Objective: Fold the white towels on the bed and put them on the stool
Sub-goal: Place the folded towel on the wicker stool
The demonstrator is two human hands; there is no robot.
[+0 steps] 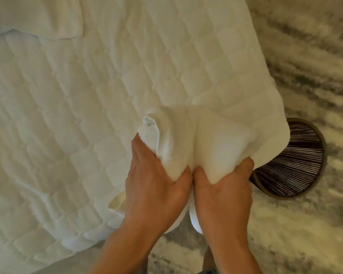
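Observation:
I hold a folded white towel (212,139) in both hands above the corner of the bed (67,115). My left hand (156,178) grips its near left edge, where the folded layers curl up. My right hand (224,192) grips the near right part, and the two hands touch each other. The towel's right end hangs over the left part of the round stool (293,167), which has a dark striped top and a tan rim. Another white towel (38,16) lies flat on the bed at the far left.
The bed's white quilted cover hangs down over its edge near my arms. A grey and cream patterned carpet (315,66) covers the floor to the right and under the stool. Something white shows below the towel between my wrists; I cannot tell what it is.

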